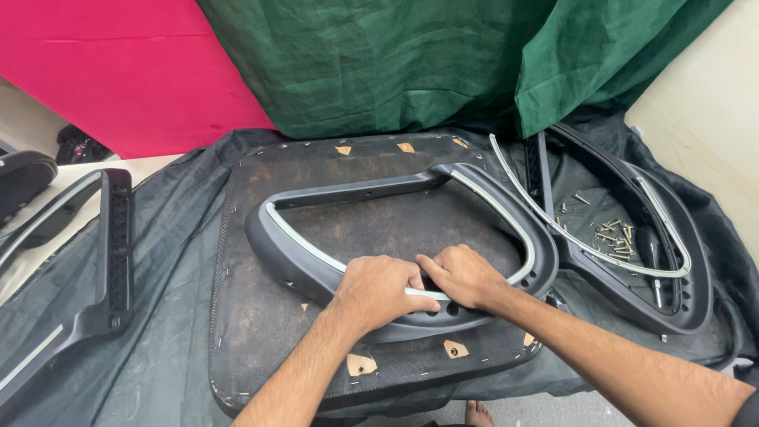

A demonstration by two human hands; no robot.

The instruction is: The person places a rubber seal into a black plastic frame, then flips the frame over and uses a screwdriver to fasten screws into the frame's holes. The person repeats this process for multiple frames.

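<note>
Frame: grey loop-shaped armrest frame (316,261) lies flat on an upturned seat base (261,332), open middle showing the base beneath.
Strip: pale trim strip (522,237) runs along the frame's inner edge, from the far right curve round to the near side, where it passes under both hands.
Left hand: left hand (378,289) rests on the frame's near rail, fingers curled down over the strip; pressing or pinching cannot be told.
Right hand: right hand (465,277) sits just beside the left, touching it, fingertips bent onto the strip at the inner edge; grip narrow, thumb hidden.
Base: dark fabric underside up, stapled round the rim, lying on a black cloth (170,261).
Second frame: matching frame (672,308) lies to the right, with a loose strip (545,213) across it.
Screws: small pile of screws (617,237) lies inside the second frame.
Left side: another armrest (111,261) on the cloth, well apart from the hands.
Backdrop: green cloth (395,63) and pink cloth (118,71) hang behind.
</note>
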